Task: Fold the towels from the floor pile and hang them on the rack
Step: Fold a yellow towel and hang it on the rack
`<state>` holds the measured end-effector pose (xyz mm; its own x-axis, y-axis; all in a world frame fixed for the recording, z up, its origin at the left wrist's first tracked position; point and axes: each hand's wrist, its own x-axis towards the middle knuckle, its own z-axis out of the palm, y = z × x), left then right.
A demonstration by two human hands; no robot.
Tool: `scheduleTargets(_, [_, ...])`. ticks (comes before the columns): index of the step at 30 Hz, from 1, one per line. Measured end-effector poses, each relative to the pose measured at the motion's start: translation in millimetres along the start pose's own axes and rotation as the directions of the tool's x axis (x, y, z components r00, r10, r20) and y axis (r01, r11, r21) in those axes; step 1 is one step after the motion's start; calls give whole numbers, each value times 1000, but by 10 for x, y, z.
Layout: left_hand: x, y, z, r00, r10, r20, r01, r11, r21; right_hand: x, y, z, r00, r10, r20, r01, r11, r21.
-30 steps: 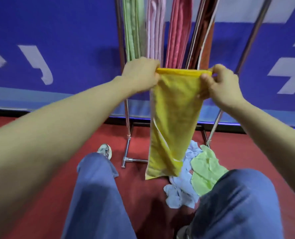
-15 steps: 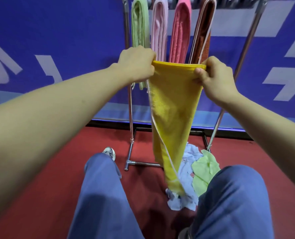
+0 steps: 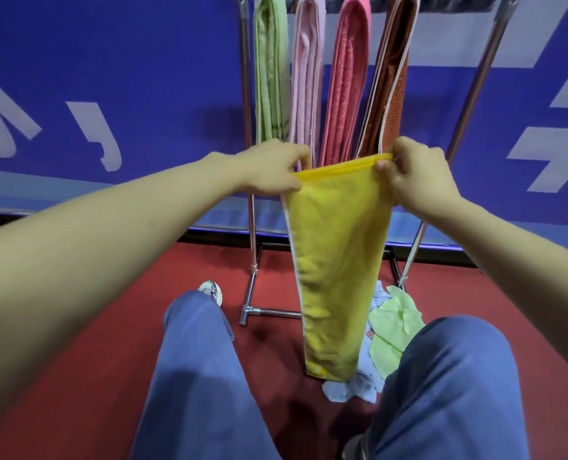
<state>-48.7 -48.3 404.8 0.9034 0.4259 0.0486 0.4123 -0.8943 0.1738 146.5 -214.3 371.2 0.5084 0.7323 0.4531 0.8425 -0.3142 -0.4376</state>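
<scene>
A yellow towel [image 3: 335, 260] hangs folded lengthwise in front of me, its lower end above the floor pile. My left hand [image 3: 272, 172] pinches its top left corner and my right hand [image 3: 415, 177] pinches its top right corner, keeping the top edge taut. Behind it stands the chrome rack [image 3: 250, 227] with a green towel [image 3: 271, 71], a pink towel [image 3: 306, 78], a coral towel [image 3: 347, 81] and a brown towel [image 3: 390, 84] hung side by side. The floor pile [image 3: 392, 330] of pale green and light blue towels lies under the rack's right side.
My two legs in blue trousers [image 3: 196, 376] fill the lower view, one shoe [image 3: 211, 290] near the rack's foot. The floor is red carpet [image 3: 77, 360]. A blue wall banner [image 3: 110, 78] runs behind the rack. The rack's right post [image 3: 468, 104] slants upward.
The view tilted up, showing more of the hung towels. The yellow towel has straightened and hangs narrower and longer. Both hands keep their hold on its top corners.
</scene>
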Motion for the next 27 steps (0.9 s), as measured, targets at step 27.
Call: scheduleTargets(27, [-49,190,473,996,54,75,-54,999,-1,-96,218,280,988,153,7,-152,987,-45])
